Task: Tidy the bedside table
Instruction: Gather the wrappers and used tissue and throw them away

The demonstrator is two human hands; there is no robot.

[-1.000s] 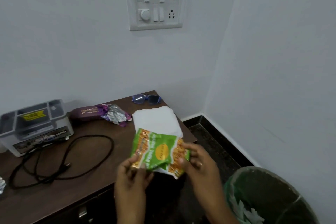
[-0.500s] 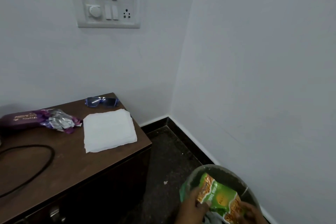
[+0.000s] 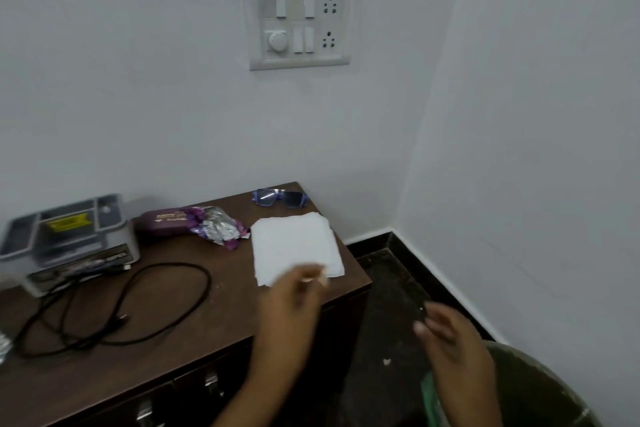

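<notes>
The brown bedside table [image 3: 194, 340] carries a folded white cloth [image 3: 294, 246], a purple chocolate wrapper with crumpled foil [image 3: 204, 224], blue sunglasses [image 3: 280, 198] and a black cable [image 3: 114, 305]. My left hand [image 3: 294, 302] hovers over the table's near right corner, at the cloth's front edge, blurred, fingers apart and holding nothing. My right hand [image 3: 450, 336] is off the table's right side, above the bin [image 3: 540, 392], fingers loose and empty. No green snack packet is in either hand.
A grey box-shaped appliance [image 3: 65, 243] stands at the table's back left. A switchboard [image 3: 299, 17] is on the wall above. The green-lined bin sits on the dark floor in the corner, right of the table. Drawer handles [image 3: 211, 385] show on the table's front.
The green snack packet, held over the bin half a second ago, has left my hands. Both hands have come up, the left one back over the table's corner.
</notes>
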